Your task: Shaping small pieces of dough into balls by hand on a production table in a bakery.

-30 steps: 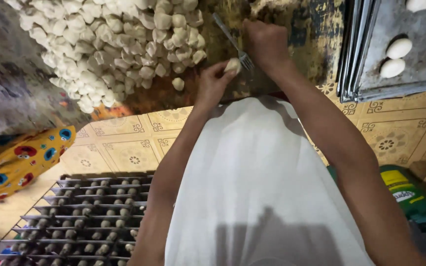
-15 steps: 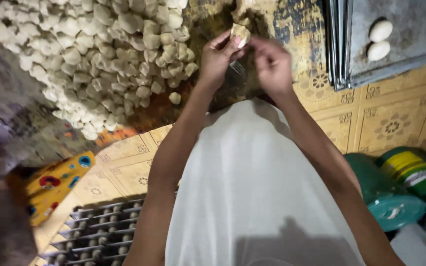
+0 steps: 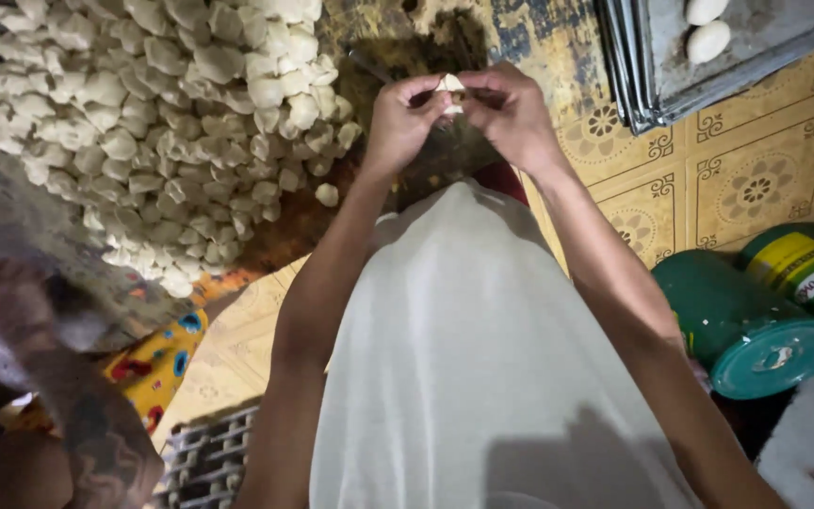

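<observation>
- The small white dough piece (image 3: pixel 451 91) sits pinched between your two hands, held up in front of you above the dark, stained surface, so you can work it with your fingertips from both sides at once.
- Your left hand (image 3: pixel 405 118) is curled nearly closed, thumb and forefinger gripping the piece's left edge.
- Your right hand (image 3: pixel 509 108) is likewise drawn in tight, its fingertips closed on the right edge; only a sliver of white shows between the two grips.
- A thin dark tool (image 3: pixel 366 64) lies just left of your left hand; what kind it is cannot be told.
- To your left spreads the big heap of white dough pieces (image 3: pixel 143 123), with one stray piece (image 3: pixel 327 194) lying apart at its edge, near your left forearm.
- To your right, well apart from the hands, stacked metal trays (image 3: pixel 633 66) carry two smooth oval dough balls (image 3: pixel 708 28), lying side by side.
- The patterned yellow floor tiles (image 3: pixel 756 179) give open room between your right arm and the trays.
- Lower right, green tins (image 3: pixel 756 320) lie on their sides close beside your right elbow, so that side is tighter.
- A wire rack (image 3: pixel 209 462) and a bright patterned cloth (image 3: pixel 157 363) sit low on your left, beside another person's arm (image 3: pixel 96 434).
</observation>
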